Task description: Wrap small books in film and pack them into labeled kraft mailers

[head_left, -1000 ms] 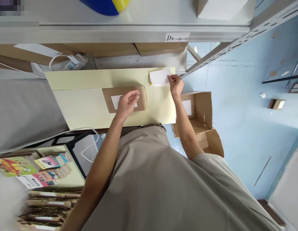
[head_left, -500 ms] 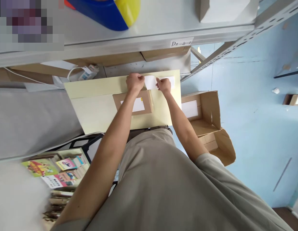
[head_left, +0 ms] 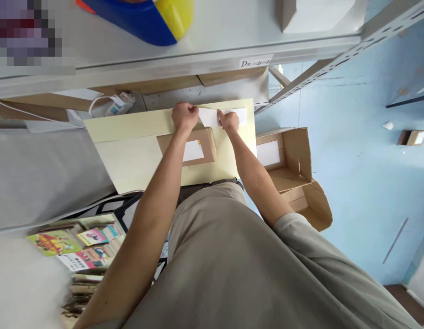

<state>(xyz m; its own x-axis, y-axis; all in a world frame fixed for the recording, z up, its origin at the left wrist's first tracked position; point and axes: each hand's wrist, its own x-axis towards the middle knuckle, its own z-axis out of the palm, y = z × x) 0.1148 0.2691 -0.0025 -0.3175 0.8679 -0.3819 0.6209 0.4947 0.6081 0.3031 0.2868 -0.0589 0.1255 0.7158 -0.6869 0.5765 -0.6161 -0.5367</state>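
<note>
A strip of white paper stretches between my hands over a pale yellow board. My left hand is closed, its thumb and finger pinching the paper's left end. Over the middle of the paper, my right hand has its fingers curled in, the thumb and fingertips at the sheet. More white paper lies flat on the board to the right of that hand. Below the strip a small brown carton rests on the board, with a white label on top. My left forearm covers the carton's left part.
A grey metal shelf runs across above the board, with a blue and yellow object on it. Open cardboard boxes stand at the right. Books sit at lower left. A power strip lies behind the board.
The paper was bowed up between my hands and now looks straighter and flatter. My left hand has shifted slightly left, and the right hand's fingers sit lower on the sheet.
</note>
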